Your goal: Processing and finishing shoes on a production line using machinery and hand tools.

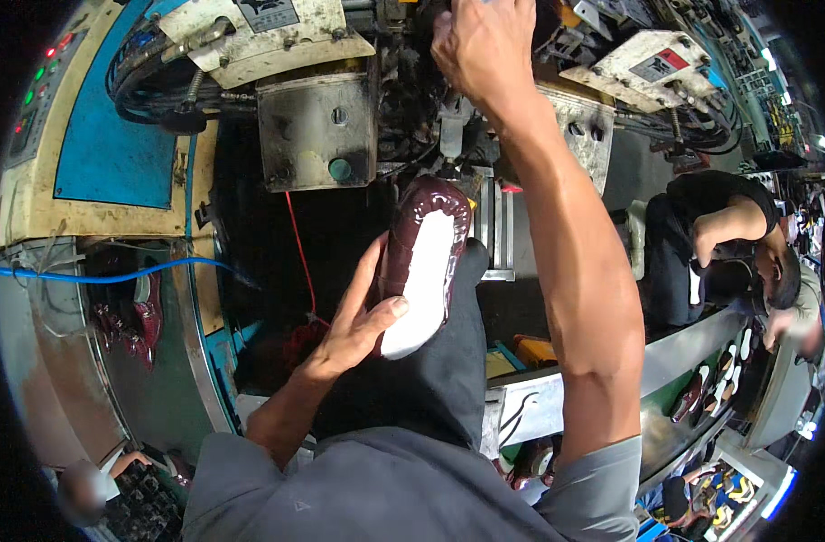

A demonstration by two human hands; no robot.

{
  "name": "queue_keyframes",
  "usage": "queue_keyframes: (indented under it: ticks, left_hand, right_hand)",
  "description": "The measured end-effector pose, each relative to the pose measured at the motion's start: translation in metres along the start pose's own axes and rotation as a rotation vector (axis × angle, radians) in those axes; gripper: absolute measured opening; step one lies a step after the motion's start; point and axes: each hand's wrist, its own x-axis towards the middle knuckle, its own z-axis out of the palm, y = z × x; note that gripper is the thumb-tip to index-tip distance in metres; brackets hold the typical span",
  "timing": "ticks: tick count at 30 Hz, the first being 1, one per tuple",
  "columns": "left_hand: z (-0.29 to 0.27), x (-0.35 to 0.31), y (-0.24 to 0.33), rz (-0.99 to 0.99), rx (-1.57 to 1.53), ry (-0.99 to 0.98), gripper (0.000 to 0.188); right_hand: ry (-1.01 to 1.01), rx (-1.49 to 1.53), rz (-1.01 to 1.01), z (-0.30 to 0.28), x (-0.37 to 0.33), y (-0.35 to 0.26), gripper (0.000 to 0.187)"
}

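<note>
My left hand (354,330) grips a glossy burgundy shoe upper (401,257) by its side and lower end, with the thumb pressed on the white sole face (428,280). That face is turned up and the gathered toe points away from me, just below the machine's middle. Stretched far forward, my right hand (486,45) is at the dark centre of the machine (403,90), at the top edge of the picture. Its fingers look curled, but their tips and whatever they hold are hidden.
Metal machine blocks (317,131) with hoses stand ahead. At left are a control panel (42,95), a blue hose (114,271) and burgundy shoes (146,316). A co-worker (728,226) bends at right beside a conveyor (692,361) carrying shoes. Another person is at lower left.
</note>
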Motion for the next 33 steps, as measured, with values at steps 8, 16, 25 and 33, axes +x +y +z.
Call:
queue_keyframes:
  ticks: [8,16,25,33]
  left_hand:
    - [0.028,-0.045,-0.039,-0.052,0.185,0.069,0.093]
    - [0.049,-0.091,-0.121,-0.299,0.452,0.005,0.095]
    - [0.049,-0.03,-0.103,-0.157,1.041,-0.129,0.08]
    - [0.041,-0.031,-0.138,-0.18,0.557,-0.151,0.083]
  right_hand:
    - [-0.163,0.091,0.165,-0.082,-0.132,-0.013,0.061]
    - [-0.518,-0.676,1.359,-0.277,-0.646,-0.096,0.093]
    - [-0.202,-0.547,1.316,-0.291,-0.714,-0.149,0.041]
    - [0.006,1.086,1.634,-0.281,-0.482,-0.112,0.04]
